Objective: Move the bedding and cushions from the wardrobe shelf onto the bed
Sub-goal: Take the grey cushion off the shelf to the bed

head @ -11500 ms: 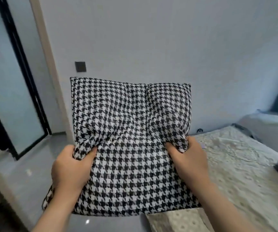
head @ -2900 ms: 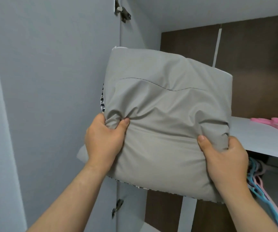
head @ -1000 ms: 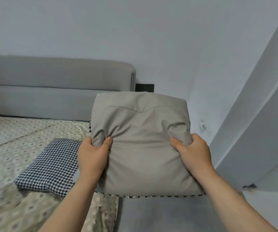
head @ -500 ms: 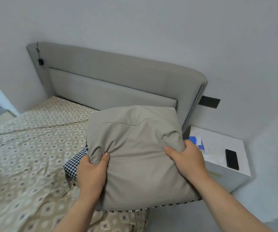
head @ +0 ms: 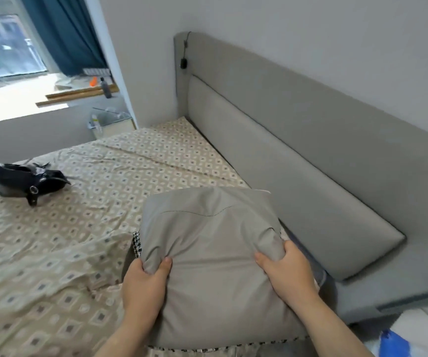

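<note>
A grey cushion with a houndstooth edge sits low over the bed, close to the grey headboard. My left hand grips a bunch of its fabric at the left side. My right hand grips the fabric at its right side. A sliver of the black-and-white houndstooth cushion shows just under its left edge; the rest is hidden beneath the grey one.
A black bag lies on the patterned bedspread at far left. A window sill with a dark bottle and a blue curtain are beyond the bed. A white bedside table edges in at bottom right.
I have turned left and leaned over the bed. The grey cushion has come down and now covers the houndstooth cushion near the headboard. Both hands keep their hold.
</note>
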